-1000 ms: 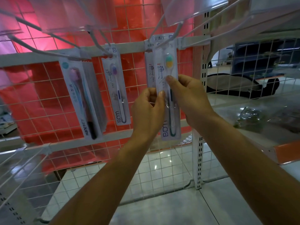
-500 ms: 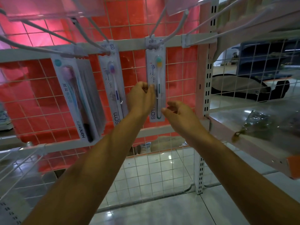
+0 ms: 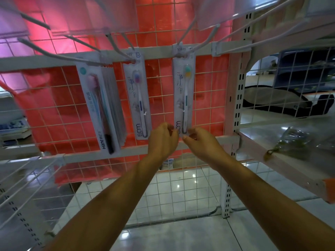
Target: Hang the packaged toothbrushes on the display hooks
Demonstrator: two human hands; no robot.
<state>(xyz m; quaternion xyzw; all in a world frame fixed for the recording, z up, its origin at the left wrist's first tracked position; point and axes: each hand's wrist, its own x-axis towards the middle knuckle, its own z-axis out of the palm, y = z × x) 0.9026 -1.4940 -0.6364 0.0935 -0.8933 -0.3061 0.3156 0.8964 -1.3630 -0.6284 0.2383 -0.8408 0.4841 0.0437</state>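
Three lots of packaged toothbrushes hang from white display hooks on a wire grid with a red backing. The rightmost pack (image 3: 184,91), with a green and yellow brush head, hangs on its hook (image 3: 187,41). My left hand (image 3: 163,140) pinches this pack's lower left edge with curled fingers. My right hand (image 3: 201,142) pinches its lower right corner between thumb and forefinger. To the left hang a single pack with a purple brush (image 3: 138,98) and a thick stack of packs (image 3: 98,109).
Bare white hooks (image 3: 235,31) and clear label holders jut out overhead. A shelf (image 3: 257,151) to the right carries a clear bag (image 3: 288,142). A wire rack (image 3: 27,174) sticks out at the lower left. An upright slotted post (image 3: 237,98) stands right of the pack.
Both hands slid down the rightmost pack from its middle to its bottom edge. The pack now hangs straight on its hook, farther back toward the grid.
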